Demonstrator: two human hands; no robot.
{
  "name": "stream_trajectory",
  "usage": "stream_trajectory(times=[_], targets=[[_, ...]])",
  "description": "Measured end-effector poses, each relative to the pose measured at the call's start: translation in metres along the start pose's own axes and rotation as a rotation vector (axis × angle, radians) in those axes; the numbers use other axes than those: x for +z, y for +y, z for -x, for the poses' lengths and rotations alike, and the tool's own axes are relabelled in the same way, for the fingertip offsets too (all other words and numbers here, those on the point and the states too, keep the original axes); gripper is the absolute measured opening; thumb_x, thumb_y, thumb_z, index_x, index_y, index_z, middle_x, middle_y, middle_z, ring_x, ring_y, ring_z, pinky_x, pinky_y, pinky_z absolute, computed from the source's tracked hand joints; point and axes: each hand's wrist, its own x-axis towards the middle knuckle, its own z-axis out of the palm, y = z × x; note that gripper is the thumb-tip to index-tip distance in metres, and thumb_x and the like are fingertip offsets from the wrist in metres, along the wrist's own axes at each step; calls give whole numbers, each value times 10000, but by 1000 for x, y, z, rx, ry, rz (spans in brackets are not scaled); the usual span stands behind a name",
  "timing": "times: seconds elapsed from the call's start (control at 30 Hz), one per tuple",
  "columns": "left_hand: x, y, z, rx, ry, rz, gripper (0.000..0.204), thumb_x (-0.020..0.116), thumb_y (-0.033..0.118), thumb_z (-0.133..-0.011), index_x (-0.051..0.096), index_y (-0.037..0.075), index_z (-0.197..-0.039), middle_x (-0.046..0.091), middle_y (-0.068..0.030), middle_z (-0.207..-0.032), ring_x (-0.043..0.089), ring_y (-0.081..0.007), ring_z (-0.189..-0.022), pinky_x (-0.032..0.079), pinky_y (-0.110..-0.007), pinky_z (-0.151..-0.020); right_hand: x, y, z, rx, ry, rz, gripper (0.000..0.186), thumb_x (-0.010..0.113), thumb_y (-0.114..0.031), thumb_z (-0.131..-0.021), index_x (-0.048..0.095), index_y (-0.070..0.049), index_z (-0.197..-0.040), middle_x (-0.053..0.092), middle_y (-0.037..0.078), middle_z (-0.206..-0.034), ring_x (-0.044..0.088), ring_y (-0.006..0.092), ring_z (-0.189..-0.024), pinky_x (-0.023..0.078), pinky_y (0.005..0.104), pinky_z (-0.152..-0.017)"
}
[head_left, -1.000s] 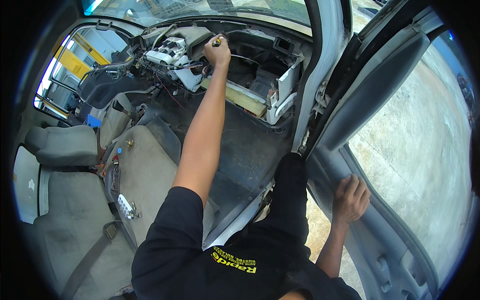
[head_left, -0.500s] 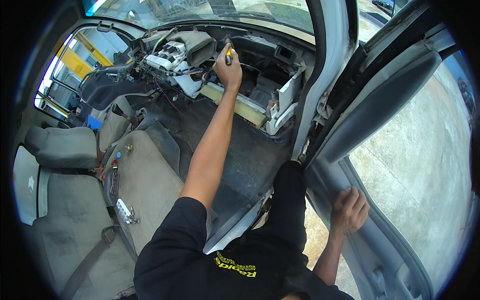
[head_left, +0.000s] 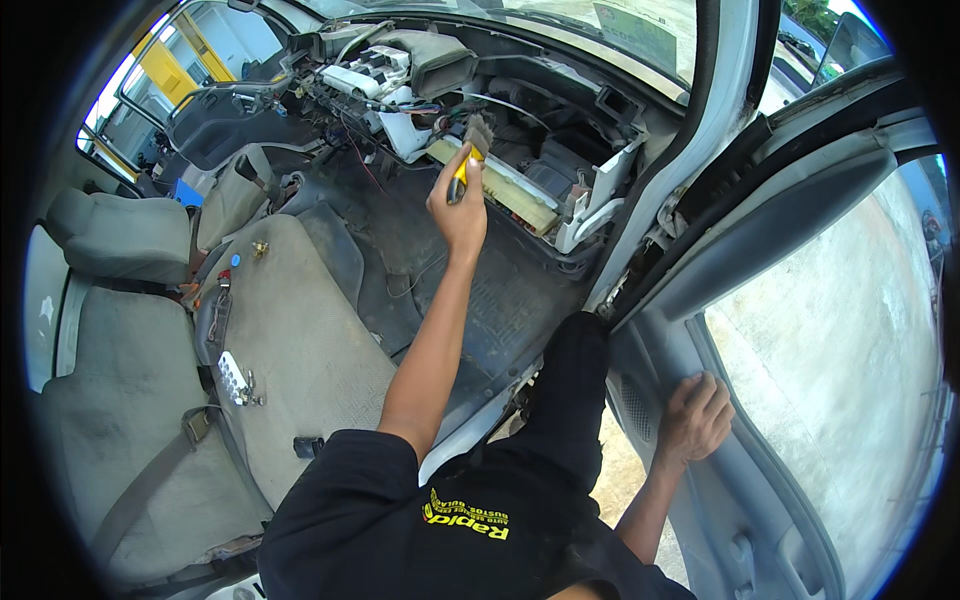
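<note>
In my left hand [head_left: 460, 212] I hold a paintbrush [head_left: 480, 137] with a yellow and black handle, bristles pointing up and away from me. My fingers are closed round its handle. The brush is over the near edge of the opened dashboard [head_left: 510, 105], next to a pale yellowish block [head_left: 520, 196]; whether the bristles touch anything I cannot tell. To the right, my right hand [head_left: 697, 418] is curled over the inner edge of the open vehicle door [head_left: 640, 345], fingers bent round it.
Grey seats [head_left: 300, 330] fill the left, with a white perforated piece [head_left: 234, 378], small brass fittings [head_left: 261, 248] and a black cylindrical piece [head_left: 308, 447] on them. A seat belt [head_left: 150, 485] crosses the near seat. Wires hang by the white dashboard housing [head_left: 405, 133]. A dark floor mat [head_left: 490, 300] lies below.
My left hand has drawn the brush back from deep in the dashboard toward me, so its bristles now show. The view has shifted a little. My right hand stays on the door.
</note>
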Motion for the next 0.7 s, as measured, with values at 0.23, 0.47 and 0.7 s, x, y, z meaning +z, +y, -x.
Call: stream_trajectory(times=[0.23,0.47,0.7], targets=[[-120,50,120,-126,43,-123,400,679,218,-1169,692,-14,-1494,761,-155,-1377,768,-219,-1206,581,-377,-1084,-9,0,1,24,-9,-196,135,792,-151,-999,778,-147,-1133,754,17,-1170,733,237,-1047,582,398,-884],[-175,77,169,-240,-56,-233,392,584,263,-1208,642,54,-1534,614,-160,-1495,665,-280,-1356,509,-433,-1187,-27,-65,-8,298,-293,-1145,128,729,-75,-1022,774,-41,-1138,750,131,-1072,722,366,-964,576,458,-881],[-182,71,213,-135,-384,-406,524,706,120,-1103,583,107,-1611,450,-218,-1509,568,-374,-1369,516,-483,-1146,-68,-186,43,30,-1166,-1668,361,735,-275,-1140,710,11,-1359,780,109,-1101,731,160,-960,588,339,-838]])
